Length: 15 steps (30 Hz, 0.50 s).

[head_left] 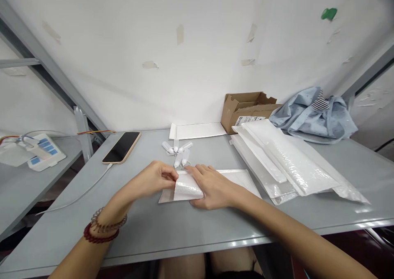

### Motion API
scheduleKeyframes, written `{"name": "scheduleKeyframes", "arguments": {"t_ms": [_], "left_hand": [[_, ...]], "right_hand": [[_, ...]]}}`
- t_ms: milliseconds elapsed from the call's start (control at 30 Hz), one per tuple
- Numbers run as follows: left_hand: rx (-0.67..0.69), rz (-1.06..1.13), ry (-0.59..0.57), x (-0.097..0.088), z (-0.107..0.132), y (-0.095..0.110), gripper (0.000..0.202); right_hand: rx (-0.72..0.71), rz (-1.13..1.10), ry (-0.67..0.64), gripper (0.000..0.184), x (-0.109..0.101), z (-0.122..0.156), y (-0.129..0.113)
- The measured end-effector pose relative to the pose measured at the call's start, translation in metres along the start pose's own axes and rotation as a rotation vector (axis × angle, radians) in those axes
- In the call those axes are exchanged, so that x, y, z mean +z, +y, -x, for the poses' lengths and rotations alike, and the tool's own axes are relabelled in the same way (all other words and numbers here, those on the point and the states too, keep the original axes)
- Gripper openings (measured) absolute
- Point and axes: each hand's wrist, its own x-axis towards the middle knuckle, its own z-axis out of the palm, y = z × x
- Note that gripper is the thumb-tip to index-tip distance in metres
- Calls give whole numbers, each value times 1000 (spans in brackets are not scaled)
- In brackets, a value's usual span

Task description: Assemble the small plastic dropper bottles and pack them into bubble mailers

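In front of me a white bubble mailer (238, 178) lies on the grey table, with its left end folded over. My left hand (158, 176) is closed at that end, thumb and fingers pinching the flap's edge. Across the middle of the mailer, my right hand (214, 186) grips it, fingers at the far edge and thumb at the near edge. Just beyond the hands, several small white tube-shaped pieces with thin cords (177, 147) lie in a loose cluster. Whatever may be inside the mailer is hidden.
A stack of bubble mailers (286, 160) lies at right, beside an open cardboard box (243, 110) and blue cloth (314, 115). A flat white mailer (200, 130) rests against the wall. On the left are a phone (121, 147) with its cable (83, 193) and a power strip (46, 152).
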Motion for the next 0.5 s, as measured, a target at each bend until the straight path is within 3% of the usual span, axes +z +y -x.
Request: {"name": "scheduleKeyframes", "arguments": {"t_ms": [133, 200, 267, 367, 400, 500], "left_hand": [[67, 11, -265, -10, 5, 0, 21], [41, 35, -276, -18, 6, -2, 24], [-35, 69, -70, -20, 2, -6, 28], [-39, -126, 422, -8, -13, -15, 31], [22, -267, 511, -2, -19, -18, 30], [47, -391, 582, 18, -33, -26, 30]], "right_hand": [[1, 2, 14, 75, 2, 0, 1], [-10, 10, 9, 73, 2, 0, 1], [-15, 21, 3, 73, 3, -1, 1], [-24, 41, -7, 79, 5, -2, -2], [-32, 46, -10, 79, 5, -3, -4], [-54, 59, -20, 75, 7, -5, -8]]}}
